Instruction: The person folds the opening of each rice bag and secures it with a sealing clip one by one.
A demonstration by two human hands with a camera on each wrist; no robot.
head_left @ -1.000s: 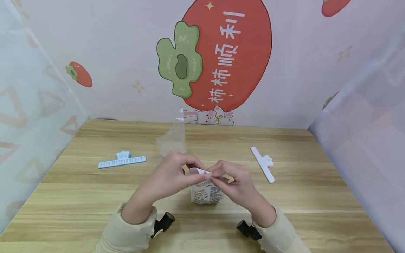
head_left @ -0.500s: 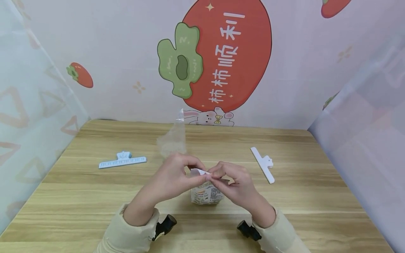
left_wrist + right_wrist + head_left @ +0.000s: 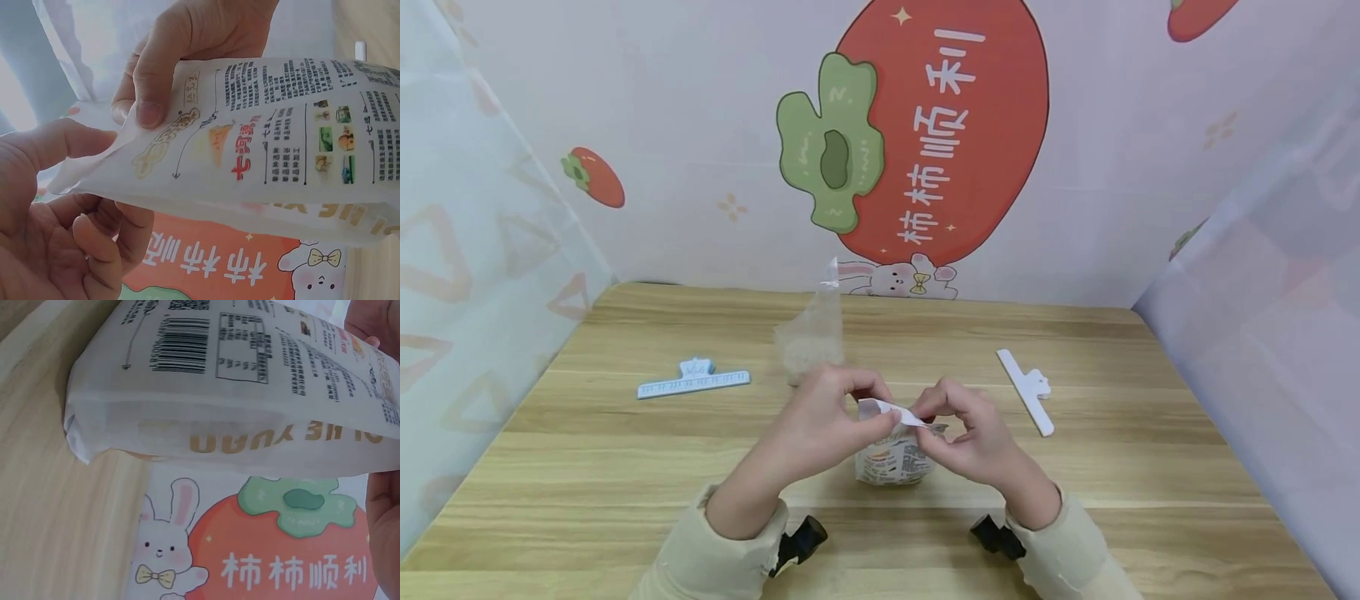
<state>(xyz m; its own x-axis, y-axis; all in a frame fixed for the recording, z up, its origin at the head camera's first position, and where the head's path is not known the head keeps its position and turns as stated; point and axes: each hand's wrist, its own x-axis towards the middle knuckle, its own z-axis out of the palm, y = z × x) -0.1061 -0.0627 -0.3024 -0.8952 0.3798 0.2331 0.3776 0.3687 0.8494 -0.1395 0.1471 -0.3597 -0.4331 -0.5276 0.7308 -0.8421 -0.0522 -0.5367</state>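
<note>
- Since a second ago, your two hands have shifted a little to your right along with the bag top they pinch; the white strip between them now slants down toward your right hand rather than lying level.
- Your left hand (image 3: 831, 417) has thumb and forefinger curled onto the folded top of the printed white bag (image 3: 895, 454); the left wrist view shows the thumb (image 3: 59, 140) lying on one face of the flattened top edge, with the other fingers curled loosely beneath.
- Your right hand (image 3: 970, 433) pinches the same top from the other end; in the left wrist view its thumb presses the printed face just beside the corner.
- That bag stands on the worktop (image 3: 1150, 467) directly below your hands, near the front edge and about midway across; its top is pulled flat between your two grips.
- Behind your hands, a clear plastic bag (image 3: 811, 333) stands upright, apart from the printed one.
- Well off to your left lies a pale blue clip (image 3: 694, 380); a white clip (image 3: 1026, 390) lies to your right, apart from your right hand.
</note>
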